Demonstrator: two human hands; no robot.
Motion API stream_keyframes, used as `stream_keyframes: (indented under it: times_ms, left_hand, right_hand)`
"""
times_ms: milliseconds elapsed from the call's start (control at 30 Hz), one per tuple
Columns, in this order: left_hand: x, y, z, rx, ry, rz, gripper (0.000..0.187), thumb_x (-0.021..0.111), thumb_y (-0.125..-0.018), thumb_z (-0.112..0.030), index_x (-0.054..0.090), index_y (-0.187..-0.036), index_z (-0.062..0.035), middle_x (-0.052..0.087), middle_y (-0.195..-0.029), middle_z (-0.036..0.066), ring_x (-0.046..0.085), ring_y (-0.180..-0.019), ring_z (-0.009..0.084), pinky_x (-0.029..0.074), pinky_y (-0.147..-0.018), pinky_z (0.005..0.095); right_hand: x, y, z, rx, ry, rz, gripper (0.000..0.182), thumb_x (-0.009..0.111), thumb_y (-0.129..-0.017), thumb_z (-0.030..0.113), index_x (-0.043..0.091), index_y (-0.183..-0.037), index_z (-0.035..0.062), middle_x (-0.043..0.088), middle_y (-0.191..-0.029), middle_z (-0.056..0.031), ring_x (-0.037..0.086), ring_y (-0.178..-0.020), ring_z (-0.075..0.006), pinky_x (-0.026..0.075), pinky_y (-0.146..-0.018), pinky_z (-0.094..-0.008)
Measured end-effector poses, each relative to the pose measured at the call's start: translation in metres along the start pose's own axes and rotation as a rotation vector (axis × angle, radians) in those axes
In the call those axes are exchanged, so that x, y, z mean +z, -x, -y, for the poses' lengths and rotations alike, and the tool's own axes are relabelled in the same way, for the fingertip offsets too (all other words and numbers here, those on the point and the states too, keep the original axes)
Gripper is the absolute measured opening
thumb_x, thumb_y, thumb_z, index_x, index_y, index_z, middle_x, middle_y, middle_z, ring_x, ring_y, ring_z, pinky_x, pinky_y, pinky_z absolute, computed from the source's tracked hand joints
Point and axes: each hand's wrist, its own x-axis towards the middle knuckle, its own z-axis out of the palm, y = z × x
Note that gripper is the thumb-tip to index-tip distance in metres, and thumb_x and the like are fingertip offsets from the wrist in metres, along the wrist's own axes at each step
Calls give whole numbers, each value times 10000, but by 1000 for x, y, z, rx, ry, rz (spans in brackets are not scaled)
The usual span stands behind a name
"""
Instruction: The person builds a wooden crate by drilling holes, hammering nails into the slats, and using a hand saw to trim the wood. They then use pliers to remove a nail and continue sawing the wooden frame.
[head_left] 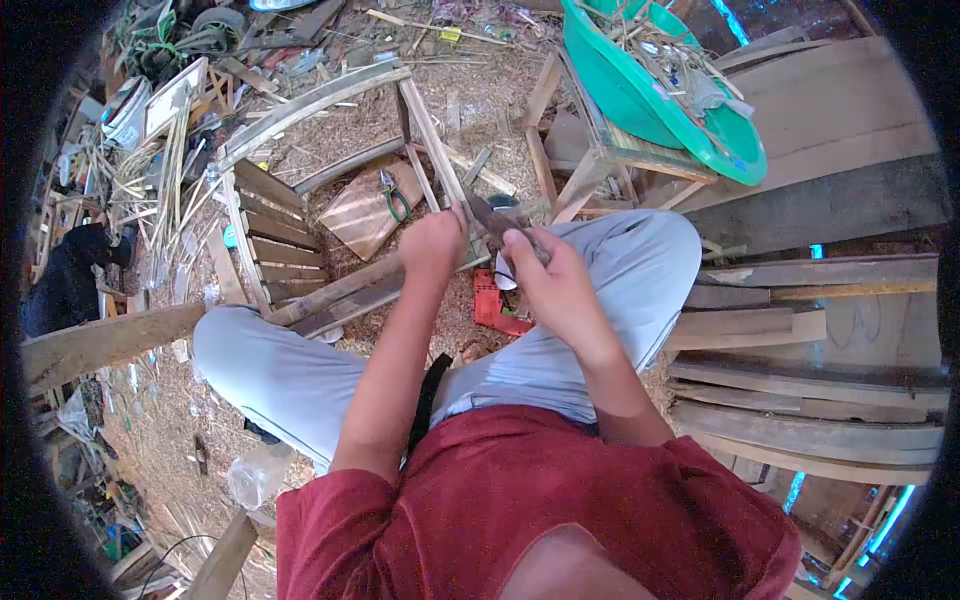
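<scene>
A slatted wooden frame (437,140) stands on the ground between my knees. My left hand (436,241) is closed in a fist at its near right corner, where the side rail meets the near rail (360,288). Just to the right, my right hand (548,272) is closed around a dark, flat, wood-like piece (490,218), thumb on top. The piece slants up and left, its far end close to the frame's rail. Below my hands lies a red tool (490,300), partly hidden by my right leg. Pliers with green handles (393,197) rest on a board (355,215) inside the frame.
A green basin (615,80) of scraps sits on a wooden stool (600,160) at the front right. Long planks (810,400) are stacked to my right. Wood strips (170,190) and debris cover the left side. A plank (110,345) reaches my left knee.
</scene>
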Motion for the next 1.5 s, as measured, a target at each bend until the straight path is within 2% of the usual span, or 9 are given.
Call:
stream_keyframes:
  times_ms: [100,200,400,633,900,1100,1200,1400,1500]
  left_hand:
    - [-2,1,-1,-12,-18,6,653,329,-1079,-430,767,-753,-73,732,-776,207,736,-730,400,596,-703,524]
    - [-5,6,-2,-8,-18,21,670,318,-1081,-446,765,-755,-69,732,-779,209,734,-734,406,595,-710,524]
    - [-3,-3,-6,-84,-16,50,675,316,-1081,-459,767,-778,-59,734,-790,214,735,-735,406,594,-710,529]
    - [-5,0,-8,-59,-28,61,674,303,-1079,-443,770,-795,-47,743,-825,213,741,-772,406,594,-729,530]
    - [-11,2,-11,-110,-12,97,660,296,-1077,-452,780,-865,-57,748,-870,214,742,-823,410,590,-777,537]
    - [-5,-1,-8,-109,-9,99,659,303,-1076,-460,778,-854,-60,749,-855,205,742,-811,405,596,-755,526]
    - [-10,3,-11,-100,-26,70,659,311,-1074,-457,775,-817,-65,747,-830,199,742,-784,401,597,-733,525]
    - [-4,2,-11,-91,-14,19,639,331,-1070,-442,775,-794,-74,740,-802,202,740,-756,399,598,-714,526]
    - [-2,4,-11,-83,-22,17,631,337,-1069,-435,776,-790,-78,736,-789,209,739,-750,401,598,-714,526]
  right_hand:
    - [3,-2,-13,10,-52,-25,424,608,-1030,381,665,-1005,-39,638,-804,-135,572,-706,-145,447,-672,-329]
    - [10,0,-31,1,-105,-69,332,594,-1051,335,648,-922,34,468,-601,59,399,-490,-28,302,-444,-232]
    - [2,7,-22,48,-84,-40,413,615,-1018,341,674,-976,-66,705,-827,-186,636,-770,-192,507,-747,-371]
    - [4,22,-40,23,-98,-43,352,621,-1017,310,660,-990,-38,661,-754,-119,621,-727,-178,502,-714,-358]
    - [16,30,-73,38,-217,4,243,643,-1013,230,665,-1023,-12,610,-747,34,491,-618,-48,443,-577,-263]
    - [-15,49,-18,54,-297,163,243,616,-1030,231,664,-1014,-6,576,-723,51,482,-615,-46,407,-542,-260]
    - [-23,47,-9,70,-275,252,281,511,-1070,276,610,-997,23,441,-605,50,378,-493,-49,303,-450,-239]
    - [-23,27,-19,193,-442,175,332,537,-1052,316,647,-919,33,505,-623,38,449,-521,-60,332,-484,-251]
    - [-18,24,-19,151,-284,116,339,568,-1031,315,659,-890,19,550,-635,14,483,-522,-81,370,-491,-285]
